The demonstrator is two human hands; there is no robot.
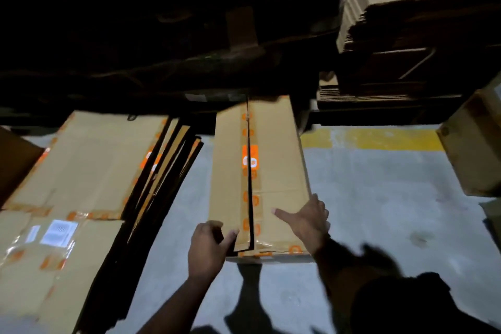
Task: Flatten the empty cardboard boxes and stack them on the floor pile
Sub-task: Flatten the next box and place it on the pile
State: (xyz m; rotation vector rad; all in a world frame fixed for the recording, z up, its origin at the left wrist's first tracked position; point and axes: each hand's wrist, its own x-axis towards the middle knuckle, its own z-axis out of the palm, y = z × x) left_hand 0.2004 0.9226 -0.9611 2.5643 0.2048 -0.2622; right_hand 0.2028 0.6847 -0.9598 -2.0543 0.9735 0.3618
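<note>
On the grey concrete floor [379, 198], just right of the pile of flattened brown cardboard sheets [81, 171], stands a tall brown cardboard box with orange tape [276, 160], its near left flap gripped by the left hand [207, 249] while the right hand [309, 221] rests flat, fingers straight, on the right flap.

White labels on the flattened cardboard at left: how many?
2: a larger white label and a narrow one just left of it, both on the near flattened sheet. Others may be hidden.
</note>
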